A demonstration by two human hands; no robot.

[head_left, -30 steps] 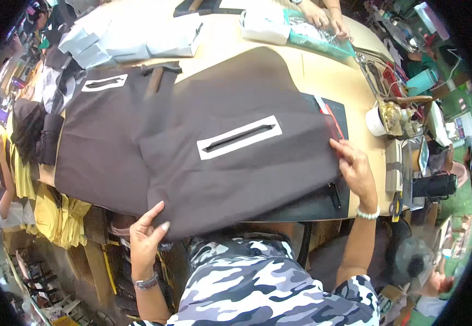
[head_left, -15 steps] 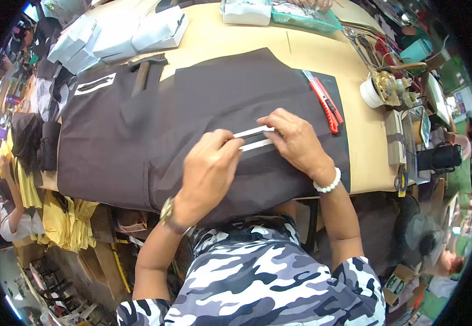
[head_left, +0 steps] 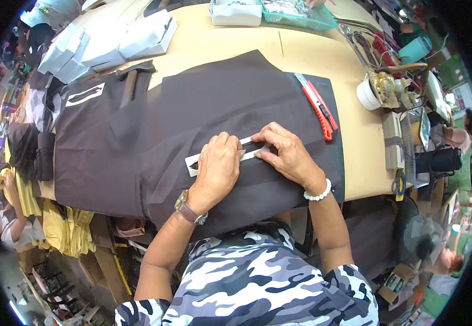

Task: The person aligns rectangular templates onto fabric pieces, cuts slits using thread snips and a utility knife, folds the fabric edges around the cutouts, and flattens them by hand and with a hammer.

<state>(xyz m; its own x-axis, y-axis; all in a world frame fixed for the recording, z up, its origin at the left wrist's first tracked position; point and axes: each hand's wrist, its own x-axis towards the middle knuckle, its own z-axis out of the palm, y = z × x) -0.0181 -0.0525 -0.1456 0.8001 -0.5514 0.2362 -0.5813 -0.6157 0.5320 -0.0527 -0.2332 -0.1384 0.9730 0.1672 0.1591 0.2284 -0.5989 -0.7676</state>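
Dark fabric (head_left: 209, 103) is spread over the table, with a white-bordered slit (head_left: 191, 163) partly covered by my hands. My left hand (head_left: 218, 167) rests on the slit's left part, its fingers bent and pressed together at the white edge. On the right part, my right hand (head_left: 289, 154) pinches the white border between thumb and fingers. A second white-bordered piece (head_left: 85, 94) shows on the fabric at the left. Two red cutters (head_left: 318, 108) lie on a dark mat (head_left: 331, 100) right of the fabric.
White boxes (head_left: 146, 38) stand at the back left. Another white box (head_left: 236, 12) and a green basket (head_left: 296, 16), with a person's hand above it, are at the far edge. On the right are a white cup (head_left: 367, 93), scissors (head_left: 398, 183) and a grey box (head_left: 393, 141).
From the fabric's outer edges, both my hands have come together on the slit, and their fingers have closed there. The fabric lies lower, and the red cutters have come into full view.
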